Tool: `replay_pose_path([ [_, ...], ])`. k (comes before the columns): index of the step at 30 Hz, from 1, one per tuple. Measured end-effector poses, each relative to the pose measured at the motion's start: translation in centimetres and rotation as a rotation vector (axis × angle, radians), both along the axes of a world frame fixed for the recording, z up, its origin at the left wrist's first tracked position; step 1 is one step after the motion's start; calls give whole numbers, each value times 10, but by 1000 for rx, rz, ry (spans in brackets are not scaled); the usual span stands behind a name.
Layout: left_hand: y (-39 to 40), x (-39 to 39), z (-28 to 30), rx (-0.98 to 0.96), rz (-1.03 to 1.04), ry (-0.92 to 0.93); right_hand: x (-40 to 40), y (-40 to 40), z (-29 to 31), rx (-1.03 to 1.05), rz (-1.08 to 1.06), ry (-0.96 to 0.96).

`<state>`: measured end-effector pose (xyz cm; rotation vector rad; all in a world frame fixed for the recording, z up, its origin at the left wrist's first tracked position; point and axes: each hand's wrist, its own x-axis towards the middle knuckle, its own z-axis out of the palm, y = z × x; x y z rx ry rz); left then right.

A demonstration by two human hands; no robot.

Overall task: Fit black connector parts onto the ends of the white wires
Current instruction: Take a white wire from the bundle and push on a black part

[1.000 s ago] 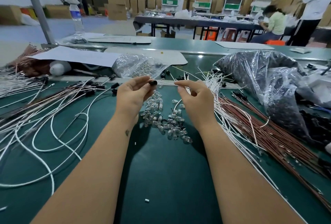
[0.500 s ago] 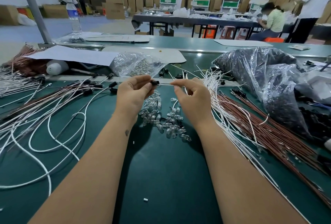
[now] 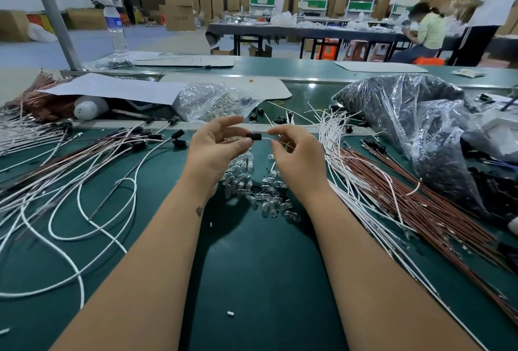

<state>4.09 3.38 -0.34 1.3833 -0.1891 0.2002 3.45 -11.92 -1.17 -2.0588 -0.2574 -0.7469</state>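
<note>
Above the middle of the green table, my left hand (image 3: 217, 146) pinches a small black connector part (image 3: 254, 136) between thumb and fingers. My right hand (image 3: 298, 151) pinches the end of a white wire (image 3: 266, 138) just right of the connector, and the wire end meets the connector's right side. Loose white wires (image 3: 340, 154) lie in a bundle to the right. Wires with black connectors fitted (image 3: 123, 148) are spread out on the left.
Small clear glass bulbs (image 3: 260, 191) are piled under my hands. A clear bag of bulbs (image 3: 215, 101) lies behind. A large plastic bag of black parts (image 3: 420, 126) sits at the right, next to brown wires (image 3: 420, 196). People work at tables in the background.
Both hands have dropped slightly and the wire end has closed in on the black connector. My left hand's fingers have spread more.
</note>
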Motion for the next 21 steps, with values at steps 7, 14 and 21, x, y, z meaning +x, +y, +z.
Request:
replay_pose_path([
  [7,0,-4,4,-10,33,5,-3,2,-1,20,74,-34],
  [14,0,-6,3,85,6,-17,-12,11,2,-128,157,-103],
  [21,22,4,3,221,662,-26,-8,-2,1,-380,-252,-56],
])
